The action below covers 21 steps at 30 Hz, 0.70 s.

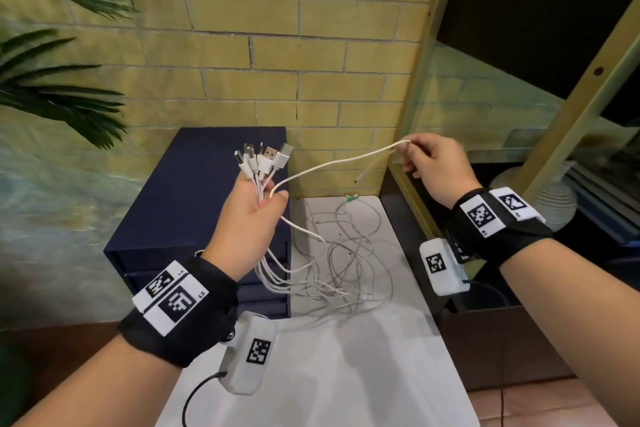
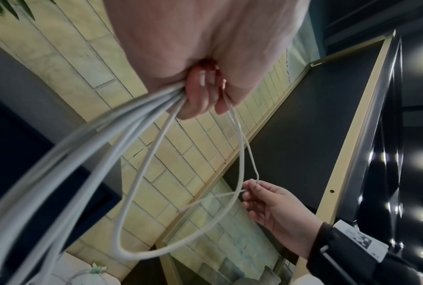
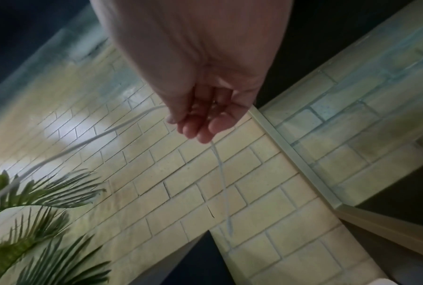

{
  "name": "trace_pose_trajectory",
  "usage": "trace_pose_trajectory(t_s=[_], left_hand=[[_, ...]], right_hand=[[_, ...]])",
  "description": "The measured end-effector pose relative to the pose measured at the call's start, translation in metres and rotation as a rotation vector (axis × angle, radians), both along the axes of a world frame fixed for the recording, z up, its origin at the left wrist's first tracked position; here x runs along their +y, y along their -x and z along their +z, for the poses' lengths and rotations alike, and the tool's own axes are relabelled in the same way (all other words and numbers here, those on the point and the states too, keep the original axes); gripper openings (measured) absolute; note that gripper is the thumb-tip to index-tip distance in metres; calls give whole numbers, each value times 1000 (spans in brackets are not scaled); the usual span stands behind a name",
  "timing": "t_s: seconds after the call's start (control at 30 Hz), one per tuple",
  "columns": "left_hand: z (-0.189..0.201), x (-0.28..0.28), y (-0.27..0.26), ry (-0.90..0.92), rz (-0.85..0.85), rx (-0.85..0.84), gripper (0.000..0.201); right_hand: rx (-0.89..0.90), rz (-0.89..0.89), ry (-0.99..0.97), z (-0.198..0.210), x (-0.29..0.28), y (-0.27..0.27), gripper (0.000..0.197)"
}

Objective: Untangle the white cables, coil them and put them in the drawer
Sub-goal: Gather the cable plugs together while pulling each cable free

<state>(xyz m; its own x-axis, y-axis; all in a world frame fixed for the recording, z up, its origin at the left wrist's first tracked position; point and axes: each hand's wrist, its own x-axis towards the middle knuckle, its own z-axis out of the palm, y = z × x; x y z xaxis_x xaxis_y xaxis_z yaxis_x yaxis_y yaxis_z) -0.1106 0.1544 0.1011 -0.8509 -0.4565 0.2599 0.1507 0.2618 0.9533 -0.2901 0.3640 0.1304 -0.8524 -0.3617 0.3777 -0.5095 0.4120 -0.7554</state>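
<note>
My left hand (image 1: 247, 218) clenches the white cables (image 1: 263, 163) by their plugs, anchoring them; my right hand (image 1: 434, 163) pinches one cable (image 1: 332, 165) to draw it free.

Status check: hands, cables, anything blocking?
Left hand grips the plug ends of the white cables. Right hand pinches one cable pulled out sideways. Rest lies tangled on the white table. Drawer unit shut.
</note>
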Motion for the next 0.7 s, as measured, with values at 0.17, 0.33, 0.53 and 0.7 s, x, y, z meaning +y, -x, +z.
trace_pose_trajectory(t_s=[0.17, 0.33, 0.53, 0.7], left_hand=[[-2, 0, 2, 0, 22, 16, 27], [-3, -4, 0, 56, 18, -5, 32], [-3, -5, -1, 3, 13, -18, 27], [-7, -5, 0, -121, -48, -44, 14]], right_hand=[[44, -24, -47, -19, 5, 2, 19], [-19, -28, -118, -47, 9, 9, 24], [-52, -38, -429, -69, 11, 7, 39], [-258, 3, -893, -101, 10, 14, 52]])
